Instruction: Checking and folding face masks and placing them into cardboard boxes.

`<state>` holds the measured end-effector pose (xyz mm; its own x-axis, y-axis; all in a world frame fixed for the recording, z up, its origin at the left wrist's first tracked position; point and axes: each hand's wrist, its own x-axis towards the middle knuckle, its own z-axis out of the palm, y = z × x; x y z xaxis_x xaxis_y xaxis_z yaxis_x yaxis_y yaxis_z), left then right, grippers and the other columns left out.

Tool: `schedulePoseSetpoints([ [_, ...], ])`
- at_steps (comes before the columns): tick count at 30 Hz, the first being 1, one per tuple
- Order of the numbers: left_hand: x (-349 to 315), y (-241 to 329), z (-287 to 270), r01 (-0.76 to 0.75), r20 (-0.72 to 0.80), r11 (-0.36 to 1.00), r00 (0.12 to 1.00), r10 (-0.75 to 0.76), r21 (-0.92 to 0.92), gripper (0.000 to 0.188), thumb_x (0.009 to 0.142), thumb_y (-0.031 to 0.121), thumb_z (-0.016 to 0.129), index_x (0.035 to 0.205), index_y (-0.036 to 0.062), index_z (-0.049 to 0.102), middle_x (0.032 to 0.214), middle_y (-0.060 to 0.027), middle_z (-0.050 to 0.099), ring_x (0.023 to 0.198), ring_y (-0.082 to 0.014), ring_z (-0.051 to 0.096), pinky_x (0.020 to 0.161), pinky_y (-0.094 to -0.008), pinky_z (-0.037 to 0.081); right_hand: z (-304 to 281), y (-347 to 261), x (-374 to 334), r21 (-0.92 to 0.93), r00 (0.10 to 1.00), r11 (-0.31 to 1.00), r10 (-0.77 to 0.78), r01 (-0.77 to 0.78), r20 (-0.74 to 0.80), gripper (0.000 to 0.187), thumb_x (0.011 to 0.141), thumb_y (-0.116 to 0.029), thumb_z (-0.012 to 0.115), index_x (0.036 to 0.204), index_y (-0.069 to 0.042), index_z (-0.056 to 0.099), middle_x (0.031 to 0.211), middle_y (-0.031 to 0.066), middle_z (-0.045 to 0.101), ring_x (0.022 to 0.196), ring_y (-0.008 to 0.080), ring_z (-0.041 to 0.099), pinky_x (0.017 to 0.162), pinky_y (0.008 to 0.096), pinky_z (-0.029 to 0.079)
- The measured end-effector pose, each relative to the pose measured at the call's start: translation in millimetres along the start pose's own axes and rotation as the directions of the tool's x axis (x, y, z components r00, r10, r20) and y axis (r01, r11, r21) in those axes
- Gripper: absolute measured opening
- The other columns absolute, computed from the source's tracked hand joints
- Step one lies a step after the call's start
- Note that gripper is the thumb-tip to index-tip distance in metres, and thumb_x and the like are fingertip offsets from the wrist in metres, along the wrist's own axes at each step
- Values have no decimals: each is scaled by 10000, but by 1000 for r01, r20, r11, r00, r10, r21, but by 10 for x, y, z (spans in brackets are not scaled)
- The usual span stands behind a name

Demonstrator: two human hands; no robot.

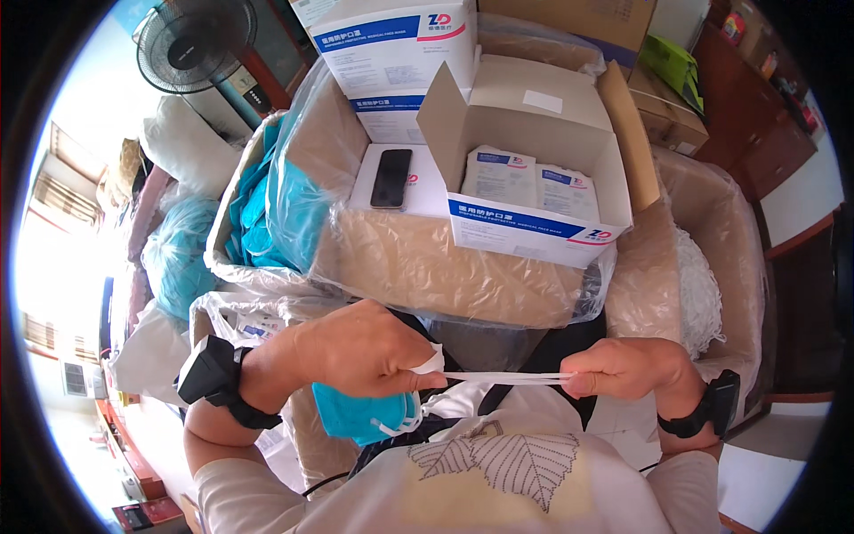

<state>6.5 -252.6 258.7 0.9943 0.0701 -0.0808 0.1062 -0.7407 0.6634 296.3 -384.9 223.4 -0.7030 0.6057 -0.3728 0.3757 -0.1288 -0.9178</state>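
A white elastic strap (507,377) is stretched taut and level between my two hands. My left hand (369,347) is closed in a pinch on one end, with a small white piece (432,360) showing by its fingers. At the other end, my right hand (627,367) grips the strap between thumb and bent fingers. A blue face mask (360,414) with white loops hangs or lies just below my left hand; I cannot tell whether that hand also holds it.
Ahead, an open mask box (534,233) holds white packets (500,178). Beside it lies a black phone (391,178). Blue masks (258,214) fill a lined carton at left; white straps (700,298) are heaped in another at right. A fan (187,49) stands at far left.
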Motion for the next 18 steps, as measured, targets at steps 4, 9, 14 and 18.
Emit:
schedulePoseSetpoints([
  [4, -492, -494, -93, 94, -224, 995, 971, -83, 40, 334, 853, 255, 582, 617, 30, 508, 569, -60, 526, 468, -209, 489, 460, -312, 370, -159, 399, -488, 115, 970, 993, 49, -22, -236, 197, 933, -191, 437, 837, -34, 507, 686, 47, 498, 648, 132, 493, 584, 273, 416],
  [9, -633, -446, -262, 335, -351, 776, 747, -564, -534, 388, 931, 310, 447, 652, 54, 532, 646, 38, 497, 597, -62, 442, 571, -237, 374, -177, 633, -238, 535, 862, 823, 118, 193, -493, 183, 939, -193, 422, 886, -37, 502, 699, 0, 445, 598, 65, 416, 466, 186, 319],
  [14, -146, -385, -205, 152, -341, 779, 836, -429, -608, 411, 925, 349, 452, 657, 53, 551, 630, 28, 512, 581, -55, 451, 555, -205, 356, -164, 686, 825, 740, 877, 521, -36, 425, -479, 238, 936, -247, 448, 917, -24, 530, 743, 8, 469, 607, 57, 406, 476, 178, 320],
  [18, 127, -339, -272, 95, -388, 810, 842, -375, -578, 418, 926, 379, 434, 677, 71, 570, 604, 31, 511, 546, -39, 439, 529, -182, 347, -47, 565, 1568, 805, 879, 396, -12, 441, -476, 287, 924, -303, 464, 937, -32, 556, 864, 41, 553, 707, 93, 480, 562, 194, 389],
])
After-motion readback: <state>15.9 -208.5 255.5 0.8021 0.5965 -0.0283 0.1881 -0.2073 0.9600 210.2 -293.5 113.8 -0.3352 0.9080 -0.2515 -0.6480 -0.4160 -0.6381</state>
